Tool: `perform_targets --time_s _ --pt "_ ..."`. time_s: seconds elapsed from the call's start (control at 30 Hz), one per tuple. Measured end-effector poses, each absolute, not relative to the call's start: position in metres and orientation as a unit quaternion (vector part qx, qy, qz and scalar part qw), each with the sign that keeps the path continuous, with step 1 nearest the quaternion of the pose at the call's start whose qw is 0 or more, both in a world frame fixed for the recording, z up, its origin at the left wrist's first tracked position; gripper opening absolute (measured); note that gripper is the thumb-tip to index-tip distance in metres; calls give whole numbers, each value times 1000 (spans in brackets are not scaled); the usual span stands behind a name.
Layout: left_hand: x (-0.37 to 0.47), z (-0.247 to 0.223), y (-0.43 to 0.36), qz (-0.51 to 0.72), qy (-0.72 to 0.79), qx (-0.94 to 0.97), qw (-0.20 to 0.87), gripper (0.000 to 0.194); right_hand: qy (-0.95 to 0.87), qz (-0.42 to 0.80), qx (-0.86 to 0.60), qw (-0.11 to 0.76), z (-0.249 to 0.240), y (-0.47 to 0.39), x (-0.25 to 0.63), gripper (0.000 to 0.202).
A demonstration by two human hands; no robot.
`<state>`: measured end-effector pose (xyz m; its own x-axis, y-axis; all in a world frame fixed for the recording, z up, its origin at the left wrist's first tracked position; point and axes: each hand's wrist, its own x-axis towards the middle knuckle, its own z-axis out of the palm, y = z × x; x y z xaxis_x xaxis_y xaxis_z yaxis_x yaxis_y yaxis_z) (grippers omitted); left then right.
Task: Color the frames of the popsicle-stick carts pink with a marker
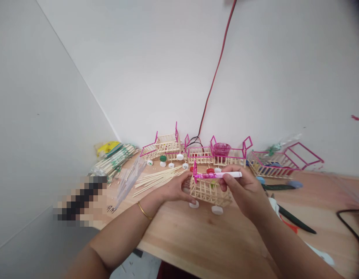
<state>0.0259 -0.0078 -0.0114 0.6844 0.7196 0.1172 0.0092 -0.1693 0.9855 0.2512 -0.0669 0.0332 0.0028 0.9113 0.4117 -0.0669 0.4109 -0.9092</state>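
Observation:
A small cart of pale wooden sticks (210, 193) with white cap wheels (217, 210) is in front of me at the middle of the table. My left hand (181, 189) grips its left end, thumb low near a wheel and fingers behind the sticks. In my right hand (240, 182) is a white marker (233, 174), held between thumb and fingers, its pink-stained front part pointing left. The marker's tip meets or nearly meets the cart's upright pink handle (195, 170); exact contact is too small to tell.
Behind stand several stick carts with pink edges (200, 155) and a pink-stained cup (222, 149). Loose sticks (156, 180) and bagged sticks (117, 161) lie left. Dark-bladed tools (297, 220) lie right on the wooden table (196, 240), near another cart (272, 166). A red-black cable (215, 73) hangs down the wall.

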Motion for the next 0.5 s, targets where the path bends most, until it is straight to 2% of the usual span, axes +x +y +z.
perform_targets --time_s 0.3,0.5 --pt "25 -14 -6 302 254 714 578 86 -580 389 -373 611 27 -62 255 18" --pt "25 -11 -8 300 265 712 576 91 -579 406 -364 606 28 -64 253 18"
